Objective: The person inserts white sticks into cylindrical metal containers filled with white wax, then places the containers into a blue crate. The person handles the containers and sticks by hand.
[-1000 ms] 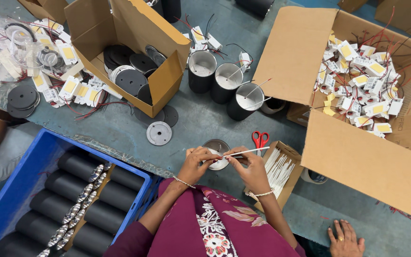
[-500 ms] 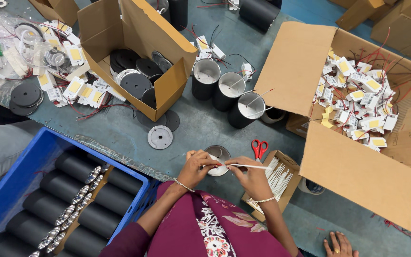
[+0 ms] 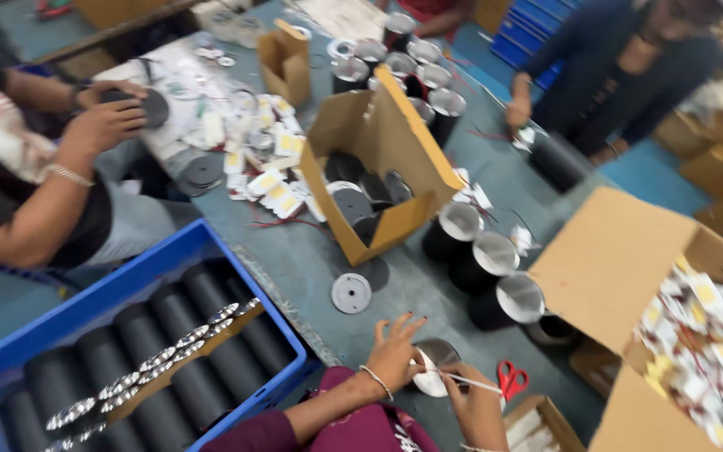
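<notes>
My left hand (image 3: pixel 395 356) and my right hand (image 3: pixel 472 408) meet over a round silver disc (image 3: pixel 435 366) on the grey-blue table (image 3: pixel 294 259). Both hands hold a thin white strip (image 3: pixel 470 381) stretched across the disc. The left fingers are spread, and the right hand pinches the strip's far end. Red-handled scissors (image 3: pixel 510 378) lie just right of my right hand. A small open carton (image 3: pixel 537 423) with white strips sits below them.
Three black cylinders (image 3: pixel 483 264) stand beyond my hands beside an open cardboard box (image 3: pixel 370 180) of black discs. A blue crate (image 3: pixel 127 360) of black tubes is at left. A large box (image 3: pixel 629 276) of small parts is at right. Other people work at left and at the far side.
The camera has swung up and left, bringing the co-workers and the far table into view. My hands stay at the disc with the white strip between them.
</notes>
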